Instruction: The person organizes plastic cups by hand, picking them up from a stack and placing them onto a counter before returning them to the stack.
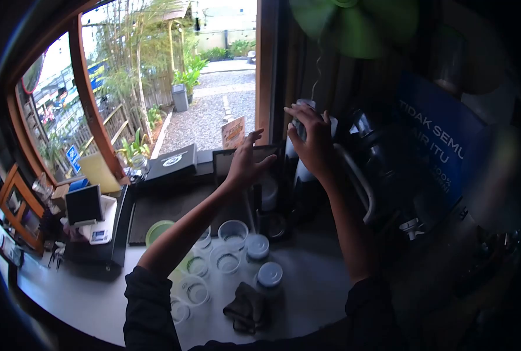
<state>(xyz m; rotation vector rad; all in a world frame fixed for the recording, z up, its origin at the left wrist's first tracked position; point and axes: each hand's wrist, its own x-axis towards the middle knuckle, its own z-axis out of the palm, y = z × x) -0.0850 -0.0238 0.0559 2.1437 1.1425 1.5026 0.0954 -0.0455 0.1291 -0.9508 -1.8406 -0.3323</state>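
My left hand (246, 164) is raised over the back of the counter, fingers stretched and apart, with nothing in it. My right hand (311, 137) is up beside it, with thumb and fingers spread in front of the top of a tall pale cylindrical device (305, 171). Below my arms stand several clear plastic cups (233, 232) and two small lidded jars (270, 274). A crumpled dark cloth (246, 307) lies on the counter in front of the jars. Part of a green round item (159, 233) shows behind my left forearm.
At left, a tablet on a stand (85, 205) sits near the window. A black box (172, 162) and a small printed card (233, 133) are at the sill. A green fan (357, 26) hangs above; a blue sign (442, 146) and a curved metal handle (357, 178) are at right.
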